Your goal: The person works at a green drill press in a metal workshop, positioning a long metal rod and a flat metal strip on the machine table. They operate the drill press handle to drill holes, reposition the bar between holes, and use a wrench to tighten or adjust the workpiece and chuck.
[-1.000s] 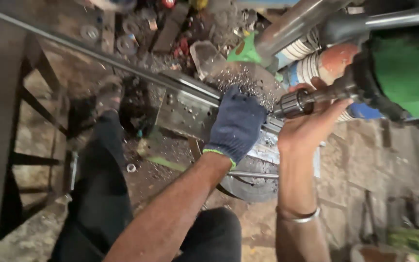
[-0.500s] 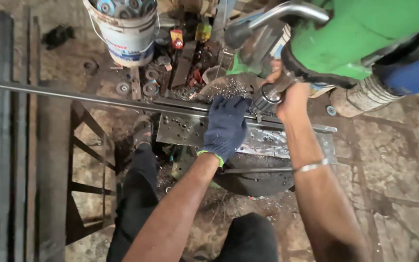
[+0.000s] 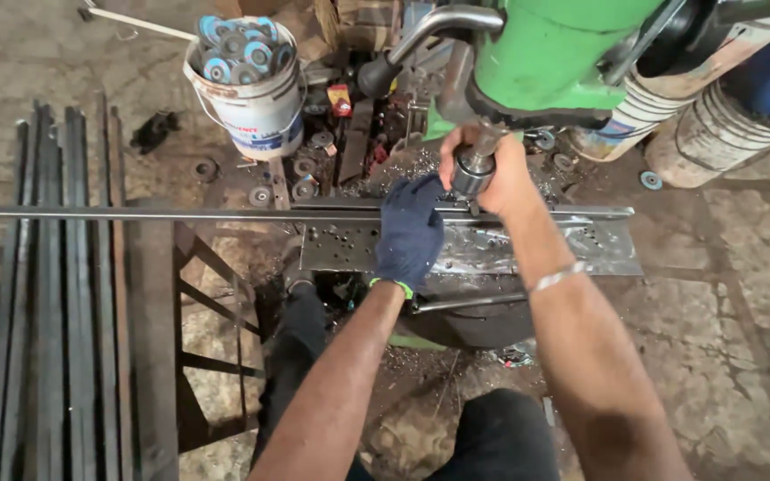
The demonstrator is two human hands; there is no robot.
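Head view shows the left hand (image 3: 410, 233), in a dark blue glove, pressing flat on the long grey steel bar (image 3: 225, 214) lying across the perforated metal drill table (image 3: 599, 249). At one o'clock from it, the bare right hand (image 3: 492, 174) is clenched around the shiny drill chuck (image 3: 472, 169) of the green drill press (image 3: 554, 53). Chuck sits above the bar; no fresh hole shows yet.

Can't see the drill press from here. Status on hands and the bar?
Left hand, gloved, pressing the long metal bar onto the perforated plate. Right hand, bare, wrapped round the drill chuck. Metal shavings behind the bar.
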